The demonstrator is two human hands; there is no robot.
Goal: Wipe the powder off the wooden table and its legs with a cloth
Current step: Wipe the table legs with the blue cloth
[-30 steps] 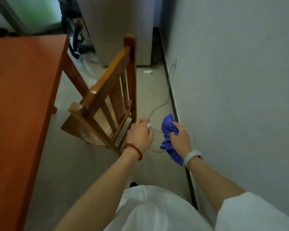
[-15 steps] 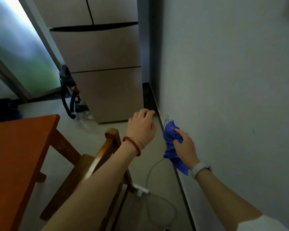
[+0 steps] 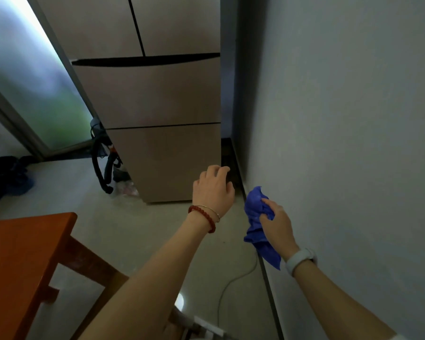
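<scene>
Your view has lifted over the last second: a moment ago you looked down at a chair beside the table, and now the fridge (image 3: pixel 152 99) fills the far middle and the chair has slipped out of sight behind your left arm. That tells me you have straightened up, away from the floor and the legs.

Your right hand (image 3: pixel 276 223) holds the blue cloth (image 3: pixel 255 217) bunched in curled fingers, just as before, close to the wall (image 3: pixel 353 119) on the right. Your left hand (image 3: pixel 212 190) is up in the air in front of the fridge, fingers loosely bent, gripping nothing; a second ago it was down by the chair.

The table (image 3: pixel 17 266) sits at the near left, only its corner and one slanted leg (image 3: pixel 88 261) in view. The cloth is well apart from it, touching no wood. I cannot make out any powder on the top or leg from here; the light is too dim.

So I judge you are between passes, not wiping. To carry on, bring the cloth left and down to the table corner or that leg.
</scene>
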